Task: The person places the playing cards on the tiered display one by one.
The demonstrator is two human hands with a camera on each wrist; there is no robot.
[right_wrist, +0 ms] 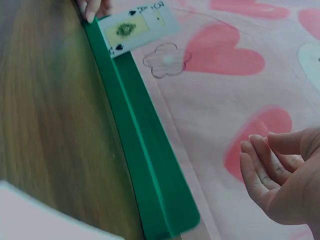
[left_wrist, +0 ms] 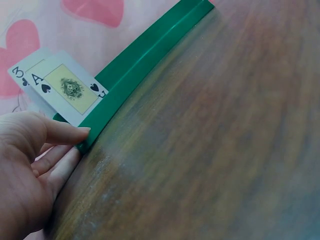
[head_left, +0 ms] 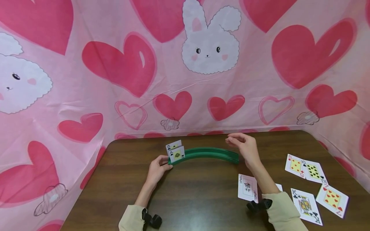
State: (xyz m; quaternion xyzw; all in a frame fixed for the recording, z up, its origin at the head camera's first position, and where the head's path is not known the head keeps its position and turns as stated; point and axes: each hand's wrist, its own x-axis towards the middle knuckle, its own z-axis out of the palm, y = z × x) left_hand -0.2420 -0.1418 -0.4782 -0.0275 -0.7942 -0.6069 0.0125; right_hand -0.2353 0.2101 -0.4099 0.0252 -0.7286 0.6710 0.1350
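A curved green card holder (head_left: 211, 153) stands near the table's far edge. At its left end my left hand (head_left: 157, 170) pinches it, the thumb (left_wrist: 70, 134) on the front and fingers behind and below. Upright in that end stand an ace of spades (head_left: 177, 154) and, behind it, a black three (head_left: 173, 145), partly covered. Above the holder's right end my right hand (head_left: 245, 146) is raised with nothing in it. In the right wrist view its fingers (right_wrist: 260, 172) are loosely bent, apart from the holder.
Face up on the table (head_left: 202, 199) at the right lie a joker (head_left: 247, 187), a five of diamonds (head_left: 295, 165), a black ten (head_left: 313, 171), a seven of hearts (head_left: 332, 199) and a king of clubs (head_left: 305, 206). Another card (head_left: 279, 187) is mostly hidden under my right forearm. A pink cloth (head_left: 173, 80) hangs behind.
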